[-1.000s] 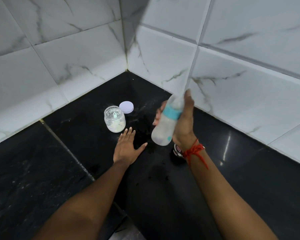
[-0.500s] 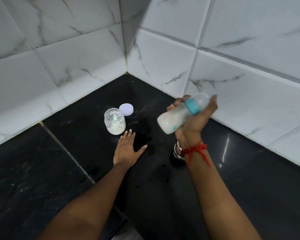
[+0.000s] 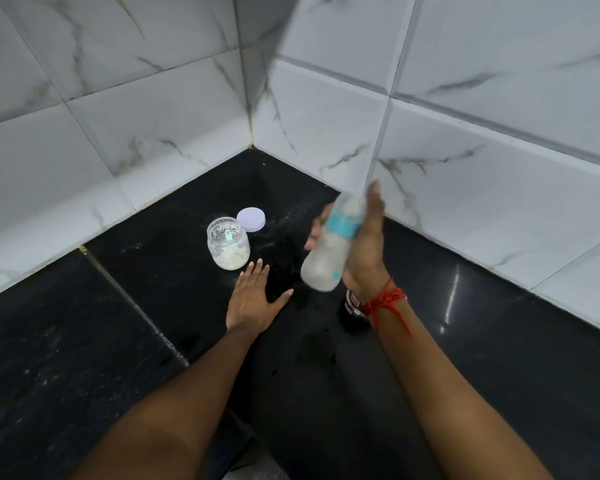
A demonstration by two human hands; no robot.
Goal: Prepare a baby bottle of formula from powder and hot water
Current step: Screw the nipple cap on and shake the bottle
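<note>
- head view, the only one: the baby bottle (image 3: 328,252) is smeared by motion blur, so its top end and any nipple or cap cannot be made out; only a teal collar and a cloudy white body read clearly.
- the bottle is up in the air above the black counter (image 3: 101,341), tilted, base toward the camera, top toward the tiled wall (image 3: 482,185).
- the right hand (image 3: 364,247) is wrapped around the bottle from behind; its fingertips poke out on the bottle's left side, and the rest of the grip is hidden by the bottle itself.
- a red thread (image 3: 387,301) is tied at the right wrist; behind that wrist sits a dark object with a metal rim (image 3: 354,306), mostly hidden, and what it is cannot be told.
- the left hand (image 3: 253,299) lies flat on the counter, palm down, fingers spread and loose, gripping nothing, just beside the jar.
- both forearms are cut off by the bottom edge.
- one glass jar (image 3: 228,247) stands open with white powder in the bottom; something small and pale green sits inside, too small to identify.
- one round pale lid (image 3: 251,219) lies flat on the counter just behind the jar.
- count: one bottle, one jar, one lid, two hands.
- dark wet-looking patches mark the counter between the two hands.
</note>
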